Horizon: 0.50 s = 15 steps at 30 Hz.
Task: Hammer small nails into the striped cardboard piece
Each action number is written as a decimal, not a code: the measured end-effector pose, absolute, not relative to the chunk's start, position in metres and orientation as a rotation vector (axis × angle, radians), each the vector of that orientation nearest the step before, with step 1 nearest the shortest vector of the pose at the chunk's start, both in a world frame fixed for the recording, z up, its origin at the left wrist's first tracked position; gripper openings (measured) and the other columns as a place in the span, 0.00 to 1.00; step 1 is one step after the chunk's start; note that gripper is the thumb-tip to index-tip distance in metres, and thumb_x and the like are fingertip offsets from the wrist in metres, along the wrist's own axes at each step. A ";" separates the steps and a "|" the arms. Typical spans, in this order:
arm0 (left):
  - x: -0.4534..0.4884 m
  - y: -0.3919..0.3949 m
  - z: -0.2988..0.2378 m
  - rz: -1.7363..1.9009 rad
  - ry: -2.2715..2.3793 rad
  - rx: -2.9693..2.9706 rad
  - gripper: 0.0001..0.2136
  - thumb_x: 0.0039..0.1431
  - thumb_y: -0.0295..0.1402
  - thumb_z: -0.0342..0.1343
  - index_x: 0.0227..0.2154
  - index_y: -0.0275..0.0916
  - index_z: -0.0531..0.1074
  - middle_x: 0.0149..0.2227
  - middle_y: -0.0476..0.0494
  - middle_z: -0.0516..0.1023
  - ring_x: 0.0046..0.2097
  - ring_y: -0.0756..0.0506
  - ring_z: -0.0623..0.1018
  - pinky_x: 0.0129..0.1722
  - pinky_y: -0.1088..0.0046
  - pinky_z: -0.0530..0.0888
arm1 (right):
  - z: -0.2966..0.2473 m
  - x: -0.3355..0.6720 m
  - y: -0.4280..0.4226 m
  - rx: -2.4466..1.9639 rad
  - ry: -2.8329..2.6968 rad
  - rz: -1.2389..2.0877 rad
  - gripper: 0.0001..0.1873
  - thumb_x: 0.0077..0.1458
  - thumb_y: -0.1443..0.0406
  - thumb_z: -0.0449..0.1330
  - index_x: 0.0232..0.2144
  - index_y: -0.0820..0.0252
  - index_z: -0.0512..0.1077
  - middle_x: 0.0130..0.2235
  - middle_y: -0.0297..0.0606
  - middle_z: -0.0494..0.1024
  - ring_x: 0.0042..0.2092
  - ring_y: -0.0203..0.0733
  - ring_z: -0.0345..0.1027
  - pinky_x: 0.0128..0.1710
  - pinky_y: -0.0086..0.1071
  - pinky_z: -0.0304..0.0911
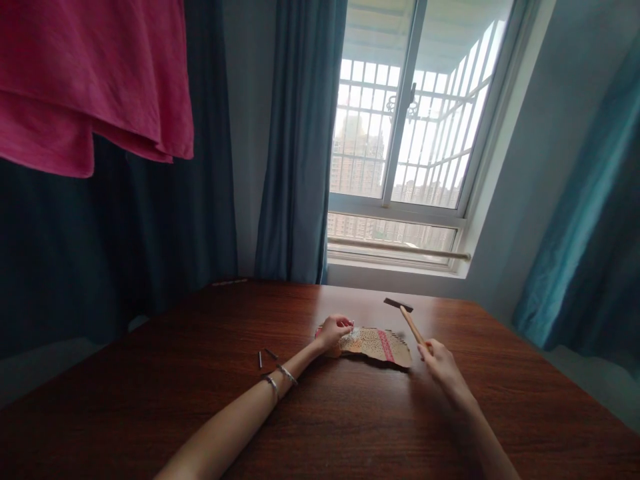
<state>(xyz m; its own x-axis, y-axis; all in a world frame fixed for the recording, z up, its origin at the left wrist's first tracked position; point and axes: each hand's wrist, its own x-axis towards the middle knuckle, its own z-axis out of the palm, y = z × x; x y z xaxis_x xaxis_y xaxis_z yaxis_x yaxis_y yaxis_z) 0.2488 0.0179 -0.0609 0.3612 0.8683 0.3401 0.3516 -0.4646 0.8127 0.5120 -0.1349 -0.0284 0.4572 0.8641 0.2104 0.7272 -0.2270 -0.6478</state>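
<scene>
A flat tan patterned piece [376, 343] with a pink band lies on the brown wooden table [330, 413]. My left hand [334, 331] is curled at its left end, fingers pinched on something small I cannot make out. My right hand [439, 361] grips the wooden handle of a small hammer [404, 314], whose dark head is raised above the far edge of the piece. Silver bangles [280, 379] sit on my left wrist.
Two short dark metal pins [266, 356] lie on the table left of my left forearm. A window [410, 133] with blue curtains is behind the table. A pink cloth [95, 80] hangs at the upper left.
</scene>
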 end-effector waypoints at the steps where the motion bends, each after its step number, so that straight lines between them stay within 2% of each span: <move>1: 0.249 0.018 -0.061 1.040 1.058 1.988 0.10 0.45 0.35 0.57 0.29 0.34 0.76 0.27 0.45 0.76 0.29 0.50 0.72 0.27 0.78 0.66 | -0.023 0.505 -0.135 -1.873 -1.258 0.442 0.14 0.51 0.55 0.51 0.33 0.58 0.67 0.25 0.35 0.70 0.21 0.36 0.63 0.18 0.28 0.55; 4: 0.249 0.018 -0.060 1.036 1.078 1.989 0.10 0.45 0.36 0.57 0.28 0.34 0.76 0.27 0.45 0.77 0.29 0.49 0.72 0.28 0.77 0.66 | -0.006 0.481 -0.139 -1.440 -1.038 1.018 0.21 0.50 0.53 0.53 0.45 0.54 0.61 0.25 0.28 0.64 0.14 0.27 0.50 0.12 0.23 0.44; 7: 0.249 0.018 -0.061 1.034 1.069 1.983 0.11 0.45 0.36 0.57 0.28 0.33 0.76 0.26 0.44 0.76 0.29 0.49 0.72 0.28 0.77 0.66 | 0.007 0.461 -0.149 -1.191 -0.944 1.351 0.29 0.46 0.53 0.58 0.50 0.50 0.57 0.25 0.27 0.62 0.14 0.23 0.47 0.12 0.20 0.40; 10: 0.249 0.016 -0.059 1.033 1.061 1.977 0.11 0.45 0.36 0.57 0.29 0.32 0.76 0.26 0.44 0.76 0.29 0.49 0.72 0.28 0.77 0.66 | 0.014 0.449 -0.160 -1.124 -0.924 1.502 0.33 0.45 0.53 0.61 0.53 0.48 0.56 0.24 0.26 0.61 0.14 0.22 0.46 0.12 0.19 0.38; 15: 0.248 0.011 -0.052 0.997 1.107 1.994 0.12 0.46 0.37 0.57 0.29 0.33 0.76 0.27 0.44 0.76 0.30 0.48 0.72 0.29 0.76 0.66 | 0.019 0.436 -0.170 -1.083 -0.948 1.590 0.35 0.48 0.54 0.60 0.56 0.46 0.53 0.24 0.26 0.61 0.14 0.21 0.45 0.12 0.17 0.37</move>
